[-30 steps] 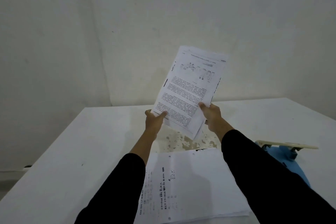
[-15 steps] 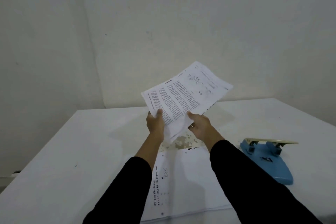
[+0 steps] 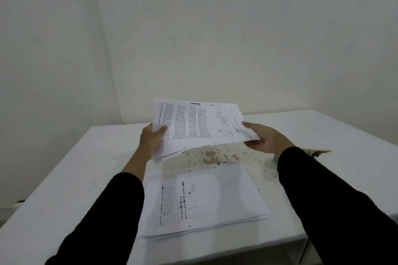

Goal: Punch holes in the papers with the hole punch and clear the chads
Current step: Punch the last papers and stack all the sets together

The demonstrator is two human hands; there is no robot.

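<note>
A sheaf of printed papers (image 3: 200, 125) hangs nearly flat above the white table (image 3: 64, 178), its long side running left to right. My left hand (image 3: 151, 139) grips its left end, thumb on top. My right hand (image 3: 263, 136) holds its right end from beneath with the thumb over the edge. Below, a second stack of papers (image 3: 215, 198) lies flat on the table. The blue hole punch (image 3: 316, 153) with its cream lever stands at the right, mostly hidden behind my right sleeve. Small paper chads (image 3: 215, 153) speckle the table under the held sheaf.
The table stands in a corner of two bare white walls (image 3: 237, 38). Its front edge runs along the bottom right, its left edge slants down toward the bottom left. My black sleeves cover much of the near tabletop.
The held sheaf has swung from upright to nearly flat and come lower. My right hand has slid from its lower edge to its right end. The camera has tilted.
</note>
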